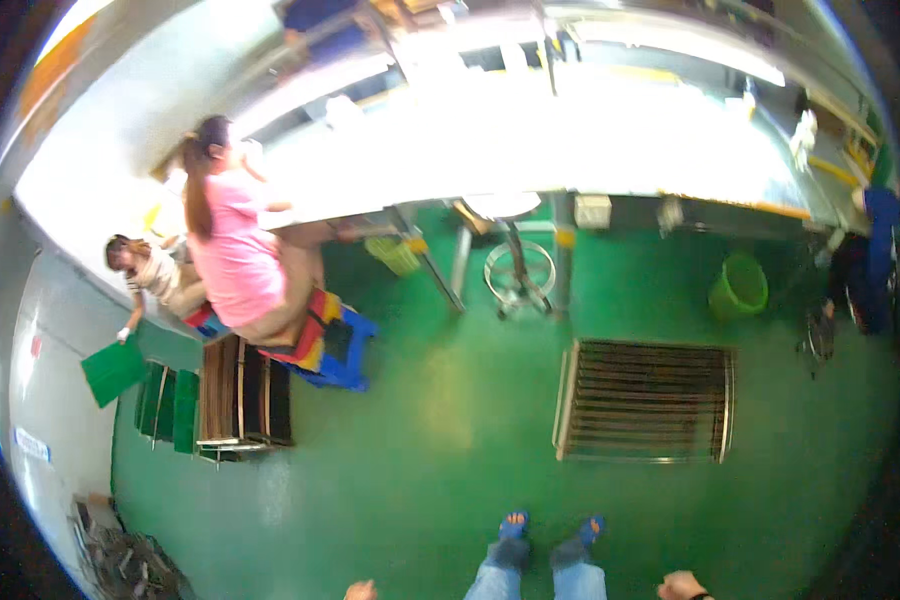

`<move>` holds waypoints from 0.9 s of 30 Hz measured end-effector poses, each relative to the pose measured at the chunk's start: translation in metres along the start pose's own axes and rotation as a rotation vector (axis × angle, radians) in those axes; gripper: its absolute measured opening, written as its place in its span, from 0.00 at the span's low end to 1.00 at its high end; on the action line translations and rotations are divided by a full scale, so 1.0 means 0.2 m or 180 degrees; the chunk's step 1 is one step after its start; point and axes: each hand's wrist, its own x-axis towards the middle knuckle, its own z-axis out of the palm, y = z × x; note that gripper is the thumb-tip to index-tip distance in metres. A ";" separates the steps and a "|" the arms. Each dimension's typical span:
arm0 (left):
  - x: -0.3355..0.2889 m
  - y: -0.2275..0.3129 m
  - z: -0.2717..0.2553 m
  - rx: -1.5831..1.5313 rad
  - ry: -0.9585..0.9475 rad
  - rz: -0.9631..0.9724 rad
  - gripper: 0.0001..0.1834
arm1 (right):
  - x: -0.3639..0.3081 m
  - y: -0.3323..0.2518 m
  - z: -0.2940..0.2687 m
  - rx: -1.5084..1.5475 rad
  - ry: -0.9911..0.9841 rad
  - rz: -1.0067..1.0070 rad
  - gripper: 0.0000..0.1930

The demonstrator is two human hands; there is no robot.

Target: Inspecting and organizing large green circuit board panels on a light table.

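Observation:
At the lower edge, my left hand (361, 591) shows only in part, cut off by the frame, so its finger pose is unclear. My right hand (681, 585), with a dark band at the wrist, looks loosely curled into a fist, and no object shows in it. Both hang apart, one on each side of my legs, away from any object. Between them are my blue jeans (495, 582) and blue open-toed footwear on the green floor (410, 480). Ahead, to the right, a low metal rack with dark slats (650, 400) sits on the floor.
A long bright workbench (530, 150) spans the far side, with a round stool (518, 270) below. A person in pink (240, 240) sits on stacked plastic stools; another holds a green panel (115, 372). A rack (247, 390) stands left; a green bin (739, 286) and someone in blue (880, 255) are right.

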 end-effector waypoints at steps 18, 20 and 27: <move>-0.24 -0.32 -0.44 -0.2842 0.0855 -0.1020 0.16 | 0.56 -1.54 -0.95 0.2765 0.1017 -0.0191 0.14; -0.18 -0.32 -0.50 -0.3144 0.0815 -0.1104 0.15 | 0.56 -1.59 -0.94 0.2968 0.0611 -0.0118 0.14; 0.15 -0.16 -0.73 -0.4439 0.0975 -0.1504 0.15 | 0.66 -1.31 -1.06 0.3437 0.1410 0.0482 0.12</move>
